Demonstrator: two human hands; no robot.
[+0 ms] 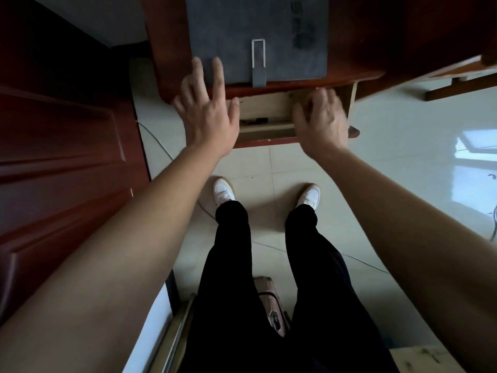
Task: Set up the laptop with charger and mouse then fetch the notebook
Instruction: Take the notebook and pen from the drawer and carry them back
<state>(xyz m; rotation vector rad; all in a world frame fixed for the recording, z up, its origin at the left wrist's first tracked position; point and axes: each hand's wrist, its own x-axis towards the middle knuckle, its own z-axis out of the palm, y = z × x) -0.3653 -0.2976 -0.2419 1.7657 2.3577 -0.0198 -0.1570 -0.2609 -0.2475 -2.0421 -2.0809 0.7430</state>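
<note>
Laptop sleeve lies top centre on counter, just past my spread, empty left fingers; right hand hangs loose, empty, over drawer.

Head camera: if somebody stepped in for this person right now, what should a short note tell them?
Left hand open, fingers spread over the near left corner of the grey felt case, which lies closed on the desk.
Right hand blurred, seemingly empty, over the open drawer below the desk edge.
Done: drawer open.
To do: everything else; no laptop, charger, mouse or notebook shows yet.
</note>
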